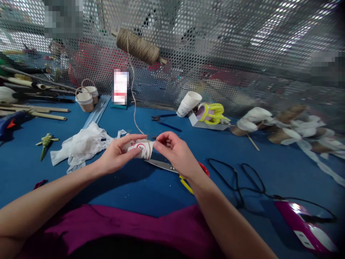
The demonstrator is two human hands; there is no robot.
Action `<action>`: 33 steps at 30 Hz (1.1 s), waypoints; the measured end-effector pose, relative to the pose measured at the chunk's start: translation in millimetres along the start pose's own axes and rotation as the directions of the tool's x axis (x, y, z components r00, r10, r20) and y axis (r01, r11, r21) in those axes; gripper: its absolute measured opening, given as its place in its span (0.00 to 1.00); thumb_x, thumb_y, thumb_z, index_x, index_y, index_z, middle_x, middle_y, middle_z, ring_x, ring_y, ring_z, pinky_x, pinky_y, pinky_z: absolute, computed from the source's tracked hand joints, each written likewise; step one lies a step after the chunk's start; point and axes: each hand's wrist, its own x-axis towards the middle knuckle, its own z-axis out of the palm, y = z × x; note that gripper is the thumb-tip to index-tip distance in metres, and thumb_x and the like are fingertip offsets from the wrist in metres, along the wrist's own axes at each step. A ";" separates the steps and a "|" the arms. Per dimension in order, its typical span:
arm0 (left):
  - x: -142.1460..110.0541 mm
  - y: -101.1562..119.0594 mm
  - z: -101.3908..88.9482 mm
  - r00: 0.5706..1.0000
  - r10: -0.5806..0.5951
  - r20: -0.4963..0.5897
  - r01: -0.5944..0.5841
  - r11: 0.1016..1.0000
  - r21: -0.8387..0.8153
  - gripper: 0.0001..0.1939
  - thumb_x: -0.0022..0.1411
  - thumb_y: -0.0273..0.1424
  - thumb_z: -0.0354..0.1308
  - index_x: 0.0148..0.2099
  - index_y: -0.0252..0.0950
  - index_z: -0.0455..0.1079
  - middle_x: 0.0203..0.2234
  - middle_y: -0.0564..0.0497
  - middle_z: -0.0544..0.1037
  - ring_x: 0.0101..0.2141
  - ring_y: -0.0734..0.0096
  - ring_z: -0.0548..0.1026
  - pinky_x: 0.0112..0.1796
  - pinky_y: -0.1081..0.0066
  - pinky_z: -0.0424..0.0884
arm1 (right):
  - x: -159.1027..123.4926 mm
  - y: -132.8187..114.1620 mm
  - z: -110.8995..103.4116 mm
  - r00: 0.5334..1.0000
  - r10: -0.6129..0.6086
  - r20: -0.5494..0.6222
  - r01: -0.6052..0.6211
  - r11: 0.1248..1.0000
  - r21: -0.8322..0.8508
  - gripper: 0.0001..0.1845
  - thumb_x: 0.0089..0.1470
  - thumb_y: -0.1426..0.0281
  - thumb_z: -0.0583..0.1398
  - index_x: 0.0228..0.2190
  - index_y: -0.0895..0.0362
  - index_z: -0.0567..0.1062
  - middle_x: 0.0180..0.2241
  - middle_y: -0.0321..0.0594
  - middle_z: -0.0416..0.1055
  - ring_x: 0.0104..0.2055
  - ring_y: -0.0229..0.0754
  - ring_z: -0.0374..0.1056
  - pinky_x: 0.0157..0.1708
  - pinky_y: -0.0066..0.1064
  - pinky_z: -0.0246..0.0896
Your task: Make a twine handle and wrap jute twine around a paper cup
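Magenta clothing (129,219) filled the near edge of the head view, on the person's side of a printed paper cup (142,146), which served as the centre of the scene. That cup lay tipped on its side above a blue table (129,189), its open rim toward the right. The left hand (118,153) was closed around it, thumb on the near side and fingers over the top. At the rim, the right hand (175,153) had its thumb and forefinger close together; whether they pinched the rim or a strand could not be told. Twine (133,93) ran down to the cup from a spool (138,46) above and beyond it, and a brown band circled the cup near its rim. Scissors (163,165) lay just nearer the person than the cup; beyond it, to the left, stood two small cups with twine handles (85,101). Winding seemed to be the step in hand, probably early on; the next turn called for a steady cup and snug twine.
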 end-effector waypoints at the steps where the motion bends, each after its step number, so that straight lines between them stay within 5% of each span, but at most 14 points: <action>1: -0.6 0.3 0.2 1.000 0.004 0.008 -0.005 1.000 0.014 0.17 0.57 0.28 0.56 0.49 0.34 0.68 0.40 0.45 0.76 0.32 0.75 0.74 0.32 0.78 0.70 | 0.0 0.1 -1.1 0.998 -0.041 -0.037 0.041 0.999 -0.017 0.09 0.50 0.64 0.58 0.32 0.57 0.69 0.31 0.38 0.68 0.32 0.37 0.64 0.32 0.31 0.60; 5: -2.6 3.9 0.9 0.998 0.027 0.058 -0.031 0.998 0.062 0.16 0.58 0.27 0.54 0.49 0.34 0.68 0.41 0.45 0.76 0.37 0.72 0.74 0.38 0.75 0.70 | -1.6 1.8 3.2 0.976 -0.218 0.001 0.217 0.975 -0.038 0.07 0.53 0.68 0.55 0.33 0.55 0.73 0.37 0.41 0.69 0.42 0.40 0.65 0.45 0.36 0.58; 8: -3.5 7.0 1.7 0.996 0.037 0.083 -0.044 0.995 0.088 0.15 0.58 0.26 0.54 0.49 0.34 0.69 0.43 0.45 0.76 0.41 0.70 0.73 0.43 0.72 0.69 | -2.5 4.9 11.5 0.972 -0.233 0.008 0.233 0.973 0.004 0.06 0.52 0.69 0.56 0.31 0.55 0.74 0.37 0.40 0.69 0.42 0.40 0.65 0.46 0.37 0.58; 15: -3.1 6.6 2.0 0.998 0.008 0.057 -0.017 0.986 0.168 0.13 0.58 0.27 0.53 0.44 0.32 0.71 0.38 0.44 0.78 0.34 0.72 0.75 0.35 0.74 0.71 | 0.1 2.3 4.9 0.995 -0.096 0.023 0.096 0.995 0.012 0.10 0.51 0.65 0.57 0.35 0.56 0.72 0.36 0.40 0.72 0.39 0.39 0.68 0.40 0.34 0.62; 19: -2.5 6.5 0.7 0.999 0.008 0.032 -0.014 0.979 0.203 0.13 0.58 0.29 0.52 0.44 0.31 0.71 0.37 0.43 0.78 0.32 0.72 0.75 0.31 0.75 0.70 | 12.5 14.1 -23.0 0.994 0.016 -0.112 -0.045 0.963 -0.267 0.14 0.51 0.62 0.56 0.37 0.57 0.72 0.35 0.43 0.73 0.36 0.41 0.68 0.37 0.36 0.62; 23: -4.2 9.3 0.5 0.998 0.063 0.007 -0.063 0.971 0.229 0.13 0.58 0.29 0.52 0.44 0.32 0.71 0.37 0.43 0.78 0.32 0.72 0.75 0.29 0.76 0.70 | 23.9 48.9 -47.2 0.969 0.136 -0.208 -0.224 0.840 -0.494 0.07 0.40 0.67 0.63 0.19 0.56 0.70 0.23 0.42 0.69 0.29 0.46 0.66 0.32 0.39 0.58; 28: -4.4 14.8 0.7 0.994 0.105 -0.009 -0.100 0.970 0.223 0.12 0.57 0.28 0.53 0.43 0.32 0.71 0.36 0.44 0.78 0.33 0.73 0.74 0.32 0.77 0.69 | 26.4 79.3 -52.9 0.955 0.214 -0.207 -0.290 0.828 -0.480 0.16 0.32 0.74 0.64 0.11 0.53 0.61 0.14 0.36 0.61 0.23 0.43 0.63 0.26 0.35 0.54; 33: 1.4 16.6 -0.9 0.998 0.024 -0.062 -0.015 0.990 0.142 0.12 0.56 0.29 0.55 0.42 0.32 0.72 0.35 0.46 0.78 0.29 0.75 0.73 0.29 0.77 0.68 | 24.6 72.7 -50.6 0.924 0.267 -0.273 -0.353 0.870 -0.344 0.10 0.33 0.75 0.62 0.18 0.54 0.64 0.14 0.34 0.63 0.21 0.41 0.63 0.24 0.32 0.56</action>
